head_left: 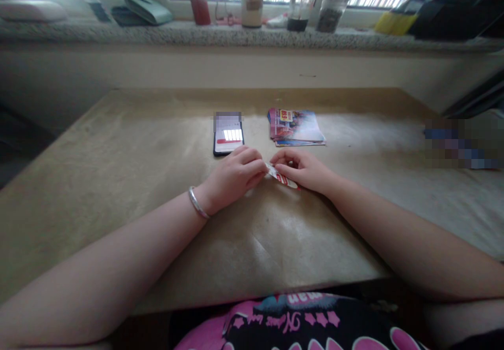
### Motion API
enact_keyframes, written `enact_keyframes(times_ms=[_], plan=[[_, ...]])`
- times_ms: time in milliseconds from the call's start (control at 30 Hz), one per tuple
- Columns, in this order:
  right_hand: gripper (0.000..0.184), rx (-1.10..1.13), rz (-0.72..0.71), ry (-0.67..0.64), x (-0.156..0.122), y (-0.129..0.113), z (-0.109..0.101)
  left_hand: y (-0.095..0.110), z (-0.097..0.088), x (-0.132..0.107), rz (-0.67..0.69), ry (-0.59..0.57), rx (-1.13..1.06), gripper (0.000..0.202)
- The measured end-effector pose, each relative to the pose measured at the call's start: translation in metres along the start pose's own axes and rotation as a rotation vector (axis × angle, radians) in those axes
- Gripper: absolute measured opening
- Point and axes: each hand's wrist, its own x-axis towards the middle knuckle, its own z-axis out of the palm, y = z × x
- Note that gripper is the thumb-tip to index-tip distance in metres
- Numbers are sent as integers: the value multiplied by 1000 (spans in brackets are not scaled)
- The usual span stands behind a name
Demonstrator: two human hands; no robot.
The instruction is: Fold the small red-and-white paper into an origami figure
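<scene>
A small flat strip printed in white and red (287,181) slants between my two hands, low over the table. My left hand (243,169), with a silver bangle on its wrist, pinches the strip's upper left end. Curled along the strip's other side, my right hand (302,169) has thumb and fingers closed on its edge; part of the strip is hidden there. Just beyond my left hand lies a phone (229,146) with its screen lit. A stack of glossy printed sheets or booklets (301,127) rests beyond my right hand.
The table (118,182) has a tan cover. Behind it runs a speckled stone windowsill (220,34) holding a red bottle (200,9), a tall cream container (252,3), a jar (333,6) and a yellow item (396,23). A blurred-out patterned object (459,142) lies at the right.
</scene>
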Motion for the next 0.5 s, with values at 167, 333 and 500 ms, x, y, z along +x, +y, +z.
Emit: enact_keyframes(times_ms=[167,333,500], plan=[[22,126,40,-20,1,4,2,-2,2,1,13,-66,-34,17],[22,103,48,-11,2,9,4,-2,2,1,34,-116,-35,19],[19,-3,18,12,1,9,3,-3,3,1,45,-175,-83,15]])
